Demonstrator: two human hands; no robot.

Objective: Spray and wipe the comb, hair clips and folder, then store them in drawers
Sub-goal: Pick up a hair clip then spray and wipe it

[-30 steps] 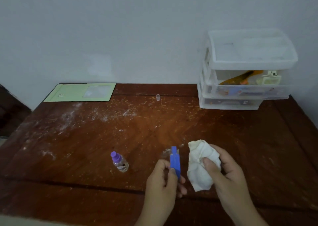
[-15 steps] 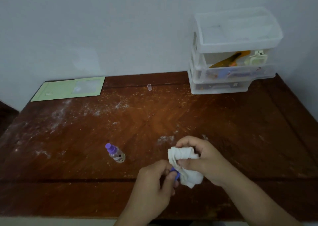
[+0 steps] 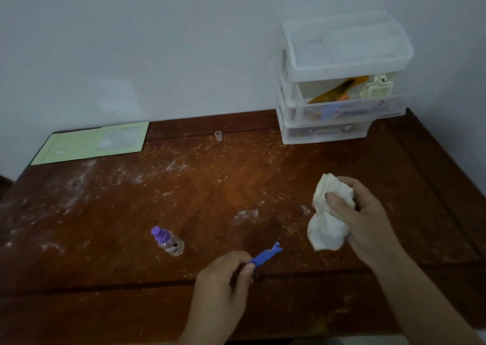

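My left hand [image 3: 223, 279] pinches one end of a blue hair clip [image 3: 265, 256] just above the table's front part, its free end pointing up and right. My right hand [image 3: 360, 213] grips a crumpled white cloth [image 3: 328, 213] further right, well apart from the clip. A small clear spray bottle with a purple cap [image 3: 167, 240] stands left of my left hand. A green folder [image 3: 92, 142] lies flat at the back left corner. The white plastic drawer unit [image 3: 342, 82] stands at the back right, its middle drawer pulled out with an orange comb [image 3: 339, 89] and a pale clip [image 3: 377, 87] inside.
A tiny clear cap [image 3: 218, 136] stands near the back edge, between folder and drawers. The dark wooden table [image 3: 236, 181] is scuffed with white smears. A white wall runs behind it.
The cloth was wrapped over the blue clip half a second ago. My right hand has since pulled the cloth away to the right, and the clip is bare in my left hand.
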